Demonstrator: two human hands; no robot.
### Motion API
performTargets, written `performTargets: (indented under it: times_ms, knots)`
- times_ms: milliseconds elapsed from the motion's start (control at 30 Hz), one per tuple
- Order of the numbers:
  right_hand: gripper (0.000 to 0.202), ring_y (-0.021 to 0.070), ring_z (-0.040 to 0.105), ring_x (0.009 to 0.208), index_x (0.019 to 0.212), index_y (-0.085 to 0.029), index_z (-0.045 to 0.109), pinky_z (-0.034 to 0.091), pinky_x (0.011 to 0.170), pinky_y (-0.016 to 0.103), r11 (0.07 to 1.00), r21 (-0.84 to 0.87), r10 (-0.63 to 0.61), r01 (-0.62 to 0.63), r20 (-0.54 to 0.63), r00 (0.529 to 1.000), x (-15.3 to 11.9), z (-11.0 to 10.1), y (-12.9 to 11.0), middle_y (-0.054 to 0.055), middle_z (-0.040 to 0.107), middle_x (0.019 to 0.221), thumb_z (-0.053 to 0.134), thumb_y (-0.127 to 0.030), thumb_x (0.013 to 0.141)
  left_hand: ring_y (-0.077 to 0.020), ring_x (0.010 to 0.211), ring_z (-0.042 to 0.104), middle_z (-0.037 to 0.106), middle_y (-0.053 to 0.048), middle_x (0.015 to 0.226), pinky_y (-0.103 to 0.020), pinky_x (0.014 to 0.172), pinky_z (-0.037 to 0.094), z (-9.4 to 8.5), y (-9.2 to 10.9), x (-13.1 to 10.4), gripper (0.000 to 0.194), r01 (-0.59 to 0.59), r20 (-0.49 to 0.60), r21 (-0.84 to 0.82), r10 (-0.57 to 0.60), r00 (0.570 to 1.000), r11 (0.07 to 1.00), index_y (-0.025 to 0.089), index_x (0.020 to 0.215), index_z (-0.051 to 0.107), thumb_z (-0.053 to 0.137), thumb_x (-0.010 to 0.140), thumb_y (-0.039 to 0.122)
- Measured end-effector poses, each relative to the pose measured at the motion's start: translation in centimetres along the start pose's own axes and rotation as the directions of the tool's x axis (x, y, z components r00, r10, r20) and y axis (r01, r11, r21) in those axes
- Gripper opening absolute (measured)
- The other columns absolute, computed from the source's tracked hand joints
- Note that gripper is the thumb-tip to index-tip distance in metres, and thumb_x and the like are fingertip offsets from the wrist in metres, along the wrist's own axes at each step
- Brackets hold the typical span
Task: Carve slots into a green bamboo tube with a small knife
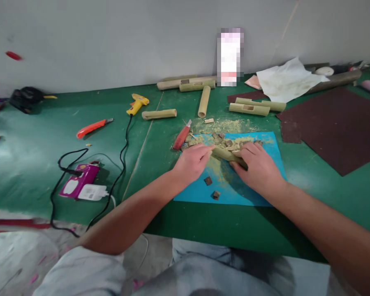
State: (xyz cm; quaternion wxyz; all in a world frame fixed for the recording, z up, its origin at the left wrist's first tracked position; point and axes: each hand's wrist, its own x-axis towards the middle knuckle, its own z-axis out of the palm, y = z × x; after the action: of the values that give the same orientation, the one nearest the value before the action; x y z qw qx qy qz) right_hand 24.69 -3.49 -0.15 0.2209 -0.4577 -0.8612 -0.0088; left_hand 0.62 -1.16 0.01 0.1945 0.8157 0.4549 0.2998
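A short bamboo tube (225,154) lies slantwise between my two hands over a blue sheet (191,193). My left hand (193,161) has its fingers pressed together at the tube's left end. The fingers of my right hand (256,164) are wrapped round its right end. Pale shavings and several small dark squares of sandpaper lie on the sheet around the tube; two of the squares (208,180) sit nearer the front edge. Just beyond my left hand rests a red-handled knife (181,136).
On the green table (160,148), more cut bamboo pieces (249,109) lie at the back. To the left are a yellow glue gun (137,103), an orange cutter (92,128) and a purple power strip (82,179) with black cables. Dark sandpaper sheets (339,127) cover the right side.
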Motion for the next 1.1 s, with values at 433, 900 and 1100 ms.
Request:
performTargets:
  times_ms: [433,900,1100]
  knots:
    - [0.02,0.0264,0.057,0.09,0.092,-0.018,0.07,0.047,0.079,0.041,0.992,-0.077,-0.096,0.098,0.032,0.995,-0.3,-0.6,-1.3,0.012,0.066,0.095,0.051,-0.022,0.097,-0.0197,0.094,0.075,0.08,-0.009,0.103,-0.035,0.091,0.062,-1.4,-0.3,0.9,0.026,-0.028,-0.133,-0.06,0.019,0.991,0.998,0.016,0.111,0.078,0.056,0.099,0.022]
    - [0.012,0.0267,0.063,0.091,0.091,-0.02,0.068,0.047,0.079,0.041,0.998,0.023,-0.054,0.055,-0.027,0.998,-0.9,-1.3,0.2,0.01,0.071,0.094,0.06,-0.028,0.093,-0.018,0.085,0.074,0.079,-0.006,0.094,-0.031,0.08,0.062,-1.0,0.3,0.3,0.026,-0.104,-0.086,-0.003,0.103,0.991,0.995,0.018,0.111,0.078,0.054,0.1,0.023]
    - [0.021,0.0297,0.064,0.094,0.101,-0.017,0.069,0.05,0.08,0.043,1.0,-0.013,-0.01,0.01,-0.031,0.999,-1.1,-1.3,-0.5,0.014,0.071,0.102,0.066,-0.035,0.091,-0.0174,0.083,0.074,0.078,-0.007,0.093,-0.028,0.077,0.06,-0.8,0.8,0.0,0.028,-0.115,-0.02,0.069,0.116,0.993,0.991,0.016,0.113,0.076,0.052,0.102,0.024]
